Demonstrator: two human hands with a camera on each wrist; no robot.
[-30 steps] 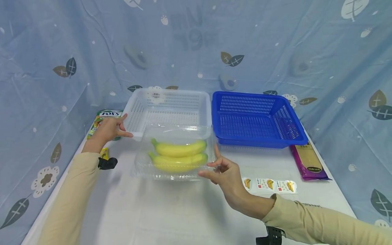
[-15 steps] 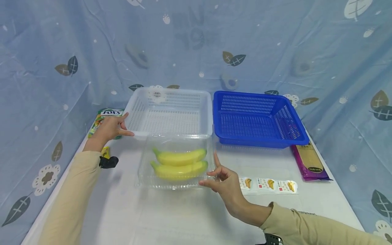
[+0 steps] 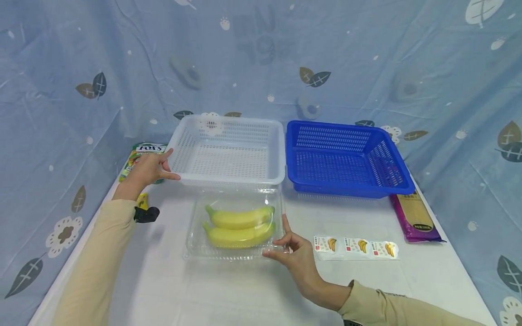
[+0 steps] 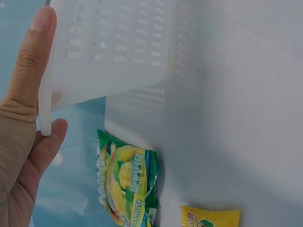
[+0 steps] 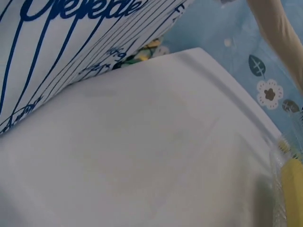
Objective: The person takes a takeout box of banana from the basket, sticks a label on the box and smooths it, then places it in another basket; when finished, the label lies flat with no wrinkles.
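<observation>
In the head view, a clear plastic box [image 3: 240, 203] with two bananas [image 3: 239, 226] inside lies in front of the white basket [image 3: 228, 179]. My right hand [image 3: 302, 262] pinches the box's near right corner between thumb and fingers. A sliver of that box [image 5: 279, 203] shows at the right edge of the right wrist view, where the hand itself is out of sight. On the left, my left hand [image 3: 148, 172] grips the basket's front left corner. The left wrist view shows the thumb [image 4: 31, 61] on one side of the basket rim [image 4: 45, 99] and a finger on the other.
A blue basket [image 3: 346, 183] stands right of the white one. Beyond it lies a purple packet [image 3: 416, 217]. A banana sticker strip [image 3: 356, 246] lies right of my right hand. Candy bag [image 4: 128, 179] and yellow wrapper [image 4: 210, 217] lie near the left arm.
The clear box and my right hand have come down and toward me, away from the white basket's front rim. My left hand has stayed on the basket corner.
</observation>
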